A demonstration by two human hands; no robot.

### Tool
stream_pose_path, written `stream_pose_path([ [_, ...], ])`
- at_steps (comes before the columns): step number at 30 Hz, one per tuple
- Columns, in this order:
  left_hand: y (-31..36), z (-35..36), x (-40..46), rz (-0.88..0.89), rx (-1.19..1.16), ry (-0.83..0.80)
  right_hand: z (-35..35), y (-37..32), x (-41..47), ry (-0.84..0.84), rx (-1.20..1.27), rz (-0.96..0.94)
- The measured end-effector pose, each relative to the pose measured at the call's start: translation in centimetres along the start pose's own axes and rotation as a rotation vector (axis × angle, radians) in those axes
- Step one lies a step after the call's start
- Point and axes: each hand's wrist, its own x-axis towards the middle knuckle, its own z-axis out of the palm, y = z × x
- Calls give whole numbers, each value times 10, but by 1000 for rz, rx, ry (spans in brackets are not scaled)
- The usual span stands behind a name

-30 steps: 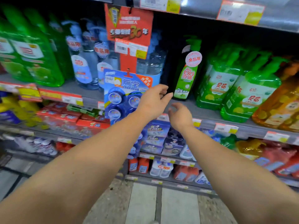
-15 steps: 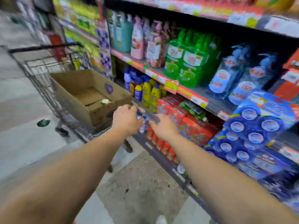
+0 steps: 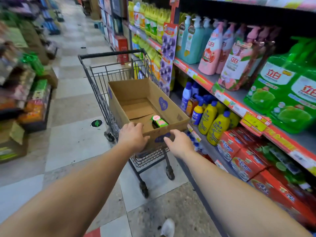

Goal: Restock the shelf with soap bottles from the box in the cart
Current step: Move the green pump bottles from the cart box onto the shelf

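One soap bottle [image 3: 159, 121] beyond both hands [image 3: 154, 140]

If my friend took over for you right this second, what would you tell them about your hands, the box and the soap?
Left hand: open, reaching at the near edge of the cardboard box, holding nothing.
Right hand: open too, fingers spread by the box's near wall, empty.
The box sits in the cart, which stands beside the shelf.
One green soap bottle lies on its side in the box; I see no others in it.
Done: the box looks almost emptied.
Left: lift out that bottle and stand it on the shelf.
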Motion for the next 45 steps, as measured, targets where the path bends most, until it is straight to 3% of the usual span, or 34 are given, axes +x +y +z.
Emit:
stream_pose_path([
  [9, 15, 21, 138, -131, -16, -72, -40, 23, 153, -19, -72, 34],
  [18, -6, 60, 224, -160, -46, -213, 5, 21, 248, -148, -110, 80],
  [33, -49, 218, 399, -100, -130, -816, 129, 71, 368, -409, -89, 756],
  [38, -49, 261, 411, -199, -353, -994, 149, 80, 380, -434, -318, 832],
  [41, -47, 270, 414, -348, -615, -984, 161, 84, 374, -485, -189, 873],
  [45, -46, 279, 420, -416, -678, -976, 169, 92, 375, -501, 77, 910],
])
